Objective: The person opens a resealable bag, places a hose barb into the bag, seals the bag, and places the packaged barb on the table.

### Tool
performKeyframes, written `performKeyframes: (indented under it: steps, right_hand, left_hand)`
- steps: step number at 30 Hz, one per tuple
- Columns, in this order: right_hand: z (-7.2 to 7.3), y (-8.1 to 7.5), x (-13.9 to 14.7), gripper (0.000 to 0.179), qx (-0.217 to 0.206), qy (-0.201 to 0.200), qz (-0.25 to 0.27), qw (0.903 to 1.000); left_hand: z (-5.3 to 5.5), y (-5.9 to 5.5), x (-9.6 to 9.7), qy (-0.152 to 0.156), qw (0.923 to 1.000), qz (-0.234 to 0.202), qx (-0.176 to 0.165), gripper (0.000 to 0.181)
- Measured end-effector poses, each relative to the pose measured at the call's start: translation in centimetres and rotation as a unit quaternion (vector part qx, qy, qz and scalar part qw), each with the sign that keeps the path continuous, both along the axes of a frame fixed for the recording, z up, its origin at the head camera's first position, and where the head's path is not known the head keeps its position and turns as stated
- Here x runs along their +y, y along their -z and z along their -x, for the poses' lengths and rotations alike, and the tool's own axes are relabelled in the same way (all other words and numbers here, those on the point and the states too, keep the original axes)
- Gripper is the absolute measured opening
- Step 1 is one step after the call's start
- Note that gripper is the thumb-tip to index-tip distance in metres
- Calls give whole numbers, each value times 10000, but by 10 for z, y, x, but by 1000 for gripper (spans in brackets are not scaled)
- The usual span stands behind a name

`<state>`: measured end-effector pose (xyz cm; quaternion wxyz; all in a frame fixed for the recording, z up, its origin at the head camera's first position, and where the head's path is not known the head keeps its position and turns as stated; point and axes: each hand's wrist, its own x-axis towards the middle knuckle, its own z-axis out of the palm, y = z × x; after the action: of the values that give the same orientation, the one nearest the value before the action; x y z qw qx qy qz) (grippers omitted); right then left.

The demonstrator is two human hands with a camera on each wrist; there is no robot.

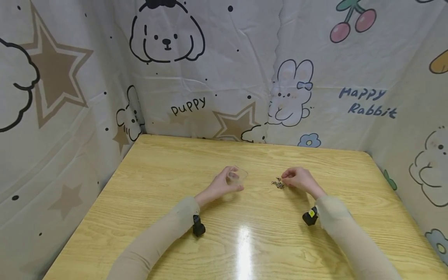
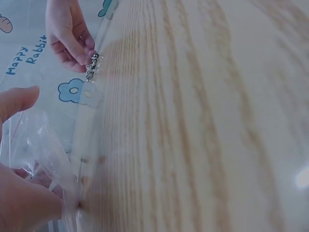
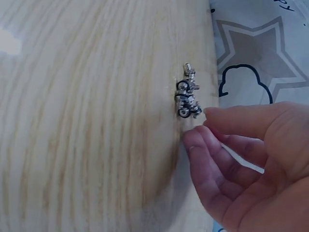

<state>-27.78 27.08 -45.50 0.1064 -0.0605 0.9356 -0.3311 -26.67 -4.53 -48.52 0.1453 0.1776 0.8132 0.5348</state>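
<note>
My left hand [image 1: 225, 182] holds a thin, see-through plastic container [image 1: 238, 175] just above the table, thumb and fingers spread around it. In the left wrist view the container [image 2: 46, 145] shows glossy highlights and a pale rim, with fingers visible through it. To the right, a little heap of small shiny metal pieces [image 1: 278, 183] lies on the table, some ring-shaped and some like short studs. My right hand [image 1: 297, 179] is at the heap's right side. Its loosely bent fingertips come right up to the metal pieces [image 3: 187, 94], and nothing shows between them.
The wood-grain table [image 1: 224, 225] reaches back to a printed cloth [image 1: 224, 77] with cartoon animals, which also hangs along the left and right sides. A black wrist camera [image 1: 198, 226] sits on the left sleeve, another black camera [image 1: 310, 217] on the right.
</note>
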Motion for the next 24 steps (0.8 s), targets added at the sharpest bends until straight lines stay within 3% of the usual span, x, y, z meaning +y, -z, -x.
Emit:
performKeyframes:
  steps: [10,24]
  right_hand:
    - [18,13,-4,19,444,-61,-304,9985]
    - [25,15,-7,13,687,-249,-565,9957]
  left_hand:
    - [0,1,-1,22,10000,24,-48,75]
    - [2,4,-1,48,10000,-20,-12,75]
